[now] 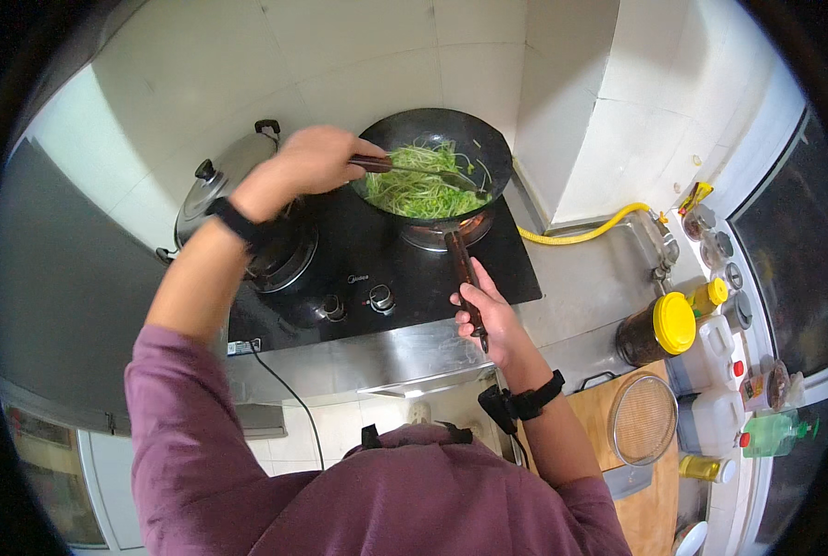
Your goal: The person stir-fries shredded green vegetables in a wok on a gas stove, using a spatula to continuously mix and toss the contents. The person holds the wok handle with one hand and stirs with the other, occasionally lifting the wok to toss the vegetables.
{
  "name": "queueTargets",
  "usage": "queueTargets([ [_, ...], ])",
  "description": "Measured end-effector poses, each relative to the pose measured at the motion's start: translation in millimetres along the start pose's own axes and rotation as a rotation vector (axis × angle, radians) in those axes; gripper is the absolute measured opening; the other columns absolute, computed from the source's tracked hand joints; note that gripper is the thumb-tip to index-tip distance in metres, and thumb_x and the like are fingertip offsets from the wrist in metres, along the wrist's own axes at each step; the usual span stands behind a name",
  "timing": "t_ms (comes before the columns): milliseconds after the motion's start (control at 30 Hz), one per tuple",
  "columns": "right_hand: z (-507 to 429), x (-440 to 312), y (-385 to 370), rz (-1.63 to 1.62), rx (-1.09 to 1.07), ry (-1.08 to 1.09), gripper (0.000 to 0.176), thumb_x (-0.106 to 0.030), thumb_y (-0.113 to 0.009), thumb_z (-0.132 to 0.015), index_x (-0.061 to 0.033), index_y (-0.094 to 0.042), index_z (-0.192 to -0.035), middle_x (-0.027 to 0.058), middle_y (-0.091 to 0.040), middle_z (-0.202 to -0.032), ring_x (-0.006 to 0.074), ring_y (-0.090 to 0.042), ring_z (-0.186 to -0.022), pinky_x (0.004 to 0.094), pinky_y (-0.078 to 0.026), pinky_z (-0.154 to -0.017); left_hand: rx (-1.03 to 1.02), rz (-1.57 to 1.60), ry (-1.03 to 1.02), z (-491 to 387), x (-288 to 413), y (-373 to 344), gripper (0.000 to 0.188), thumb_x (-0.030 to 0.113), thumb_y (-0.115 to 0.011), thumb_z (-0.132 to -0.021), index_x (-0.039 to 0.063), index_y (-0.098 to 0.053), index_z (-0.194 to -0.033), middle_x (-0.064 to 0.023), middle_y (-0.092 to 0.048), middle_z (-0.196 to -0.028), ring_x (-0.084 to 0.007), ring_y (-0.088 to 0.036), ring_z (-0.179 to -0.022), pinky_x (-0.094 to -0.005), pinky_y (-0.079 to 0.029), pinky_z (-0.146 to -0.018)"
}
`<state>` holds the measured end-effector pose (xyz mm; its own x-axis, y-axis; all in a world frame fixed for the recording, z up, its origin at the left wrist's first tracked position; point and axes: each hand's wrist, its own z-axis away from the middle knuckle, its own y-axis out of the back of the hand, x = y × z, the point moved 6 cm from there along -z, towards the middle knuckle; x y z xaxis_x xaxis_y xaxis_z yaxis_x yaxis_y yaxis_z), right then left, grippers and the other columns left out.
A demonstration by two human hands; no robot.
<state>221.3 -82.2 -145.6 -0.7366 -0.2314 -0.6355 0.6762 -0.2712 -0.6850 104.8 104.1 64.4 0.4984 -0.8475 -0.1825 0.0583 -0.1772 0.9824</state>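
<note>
My left hand grips the dark wooden handle of a metal spatula. Its blade rests among thin green shoots in a black wok. The leafy greens are heaped toward the near left of the wok, and a few strands cling to its right wall. Wrapped around the wok's brown wooden handle, my right hand keeps its thumb on top. Under the wok, an orange flame glows at the right burner of the black glass gas stove.
A lidded steel pot stands on the left burner, partly behind my left arm. A yellow gas hose runs along the steel counter. To the right are a yellow-lidded jar, a wooden cutting board, a mesh strainer and several bottles.
</note>
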Motion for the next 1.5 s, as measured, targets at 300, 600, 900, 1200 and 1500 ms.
queueTargets([
  [300,-0.9,1.5,-3.1,-0.010,0.004,0.002,0.059,-0.013,-0.051,-0.092,-0.0310,-0.024,-0.142,0.0042,-0.049,-0.089,0.0089,-0.044,-0.061,0.0203,-0.038,-0.049,-0.116,-0.193,0.206,79.2,22.3,28.0,0.037,0.017,-0.063,-0.078,0.020,-0.062,-0.115,-0.0153,-0.064,-0.083,-0.0348,-0.061,-0.081,-0.0448,-0.048,-0.069],
  [600,-0.3,2.7,-3.6,0.000,0.008,-0.008,0.058,-0.013,-0.049,-0.093,-0.0320,-0.024,-0.142,0.0038,-0.048,-0.088,0.0086,-0.044,-0.061,0.0202,-0.039,-0.049,0.134,0.431,0.340,81.7,-53.8,-30.6,0.038,0.018,-0.054,-0.087,0.013,-0.056,-0.125,-0.0093,-0.062,-0.075,-0.0212,-0.059,-0.065,-0.0347,-0.046,-0.060],
  [900,-1.4,3.1,-3.5,0.021,0.001,0.000,0.061,-0.014,-0.048,-0.093,-0.0328,-0.019,-0.144,0.0040,-0.049,-0.088,0.0085,-0.044,-0.059,0.0203,-0.039,-0.048,-0.124,1.286,0.856,11.2,-94.6,-130.9,0.023,0.025,-0.047,-0.092,0.005,-0.054,-0.084,-0.0016,-0.049,-0.060,-0.0084,-0.042,-0.044,-0.0234,-0.032,-0.036],
  [1200,-0.8,1.0,-1.8,0.016,0.007,0.006,0.060,-0.014,-0.049,-0.093,-0.0307,-0.020,-0.144,0.0041,-0.050,-0.089,0.0086,-0.044,-0.060,0.0201,-0.038,-0.047,-0.106,0.866,0.354,-2.8,-51.7,-98.1,0.039,0.022,-0.050,-0.091,0.010,-0.053,-0.127,-0.0101,-0.057,-0.067,-0.0162,-0.053,-0.052,-0.0302,-0.041,-0.046],
  [1500,-2.3,2.3,-0.5,0.009,-0.016,0.004,0.066,-0.014,-0.050,-0.092,-0.0274,-0.014,-0.146,0.0059,-0.048,-0.091,0.0107,-0.045,-0.062,0.0225,-0.040,-0.046,0.063,0.343,0.100,71.7,27.5,-5.7,0.041,0.012,-0.056,-0.086,0.004,-0.050,-0.126,-0.0263,-0.060,-0.094,-0.0412,-0.058,-0.082,-0.0404,-0.046,-0.072],
])
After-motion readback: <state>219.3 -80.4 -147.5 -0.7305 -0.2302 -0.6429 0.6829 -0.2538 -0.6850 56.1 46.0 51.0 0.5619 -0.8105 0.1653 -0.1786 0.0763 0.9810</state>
